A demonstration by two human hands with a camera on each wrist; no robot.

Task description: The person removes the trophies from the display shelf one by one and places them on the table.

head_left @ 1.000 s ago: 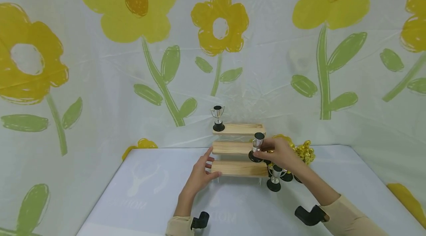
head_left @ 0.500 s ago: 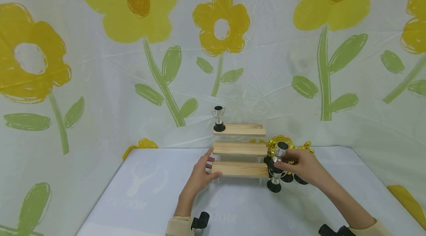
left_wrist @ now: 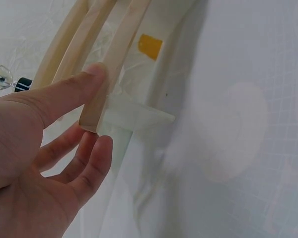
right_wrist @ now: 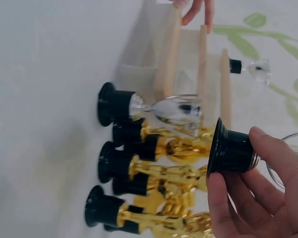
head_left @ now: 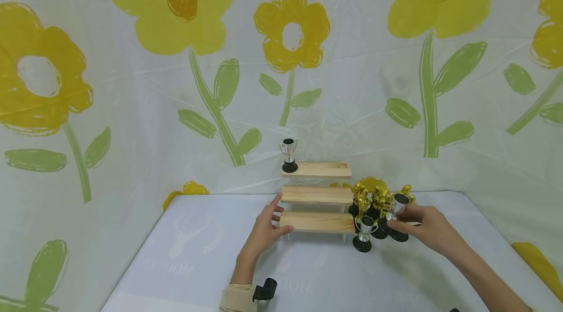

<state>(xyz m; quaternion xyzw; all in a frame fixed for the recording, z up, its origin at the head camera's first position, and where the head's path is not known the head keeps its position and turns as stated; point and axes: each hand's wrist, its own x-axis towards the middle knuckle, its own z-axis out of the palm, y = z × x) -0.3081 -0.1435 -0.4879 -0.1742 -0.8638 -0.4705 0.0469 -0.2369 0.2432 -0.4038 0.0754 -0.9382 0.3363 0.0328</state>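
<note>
My right hand (head_left: 428,228) holds a small silver trophy cup (head_left: 399,203) in the air, to the right of a three-tier wooden display stand (head_left: 316,222). In the right wrist view, the thumb and fingers grip just by its black base (right_wrist: 233,152). At the stand's left end, my left hand (head_left: 262,228) grips the lowest board (left_wrist: 114,62), thumb on its face and fingertips at its underside. One silver trophy cup (head_left: 289,149) stands on the left of the top tier. Another silver cup (head_left: 366,226) stands upright on the table by the stand's right end.
Several gold figure trophies (right_wrist: 169,173) on black bases crowd together right of the stand, partly hidden behind the silver cups and the right hand. Behind the white table (head_left: 176,248) hangs a flower-printed curtain (head_left: 352,82).
My right hand has carried the silver trophy cup from the middle tier's right end rightward and slightly down, past the gold trophies. The left hand has stayed on the stand.
</note>
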